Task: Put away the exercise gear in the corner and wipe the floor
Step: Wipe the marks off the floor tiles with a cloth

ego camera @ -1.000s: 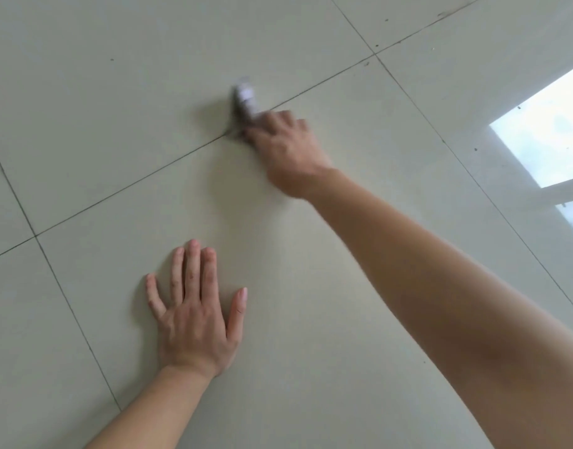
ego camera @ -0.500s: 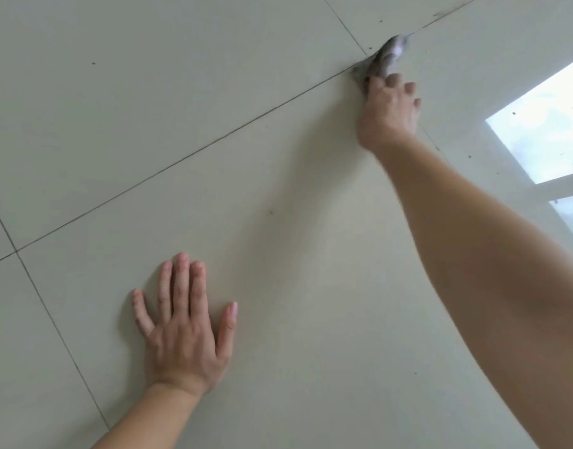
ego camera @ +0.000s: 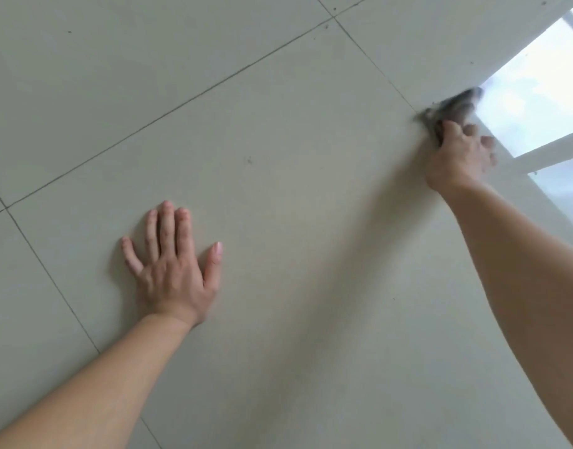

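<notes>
Nearest the camera, the left hand (ego camera: 173, 270) lies palm-down on the tiled floor (ego camera: 278, 222), fingers spread and holding nothing. It has kept its place over the last second, so it looks like a prop for the person's weight while the other arm works.

Farther out, the right hand (ego camera: 458, 157) is closed around a bunched grey cloth (ego camera: 447, 108), which sticks out beyond the knuckles and presses on the tile. Both are blurred, so the exact hold of the fingers cannot be made out.

The change is in this hand. A second ago it gripped the cloth on the grout line straight ahead of the propping hand; half a second ago it was up at the crossing of the grout lines; now it is out at full reach to the right. Just beyond the cloth lies the bright window reflection (ego camera: 537, 92) on the floor, and the cloth's far end touches its edge.

I judge this a broad wiping sweep from left to right, with the wiping part of the task well under way. A small dark speck (ego camera: 249, 161) sits between the two hands and may need another pass. No exercise gear is in view.
</notes>
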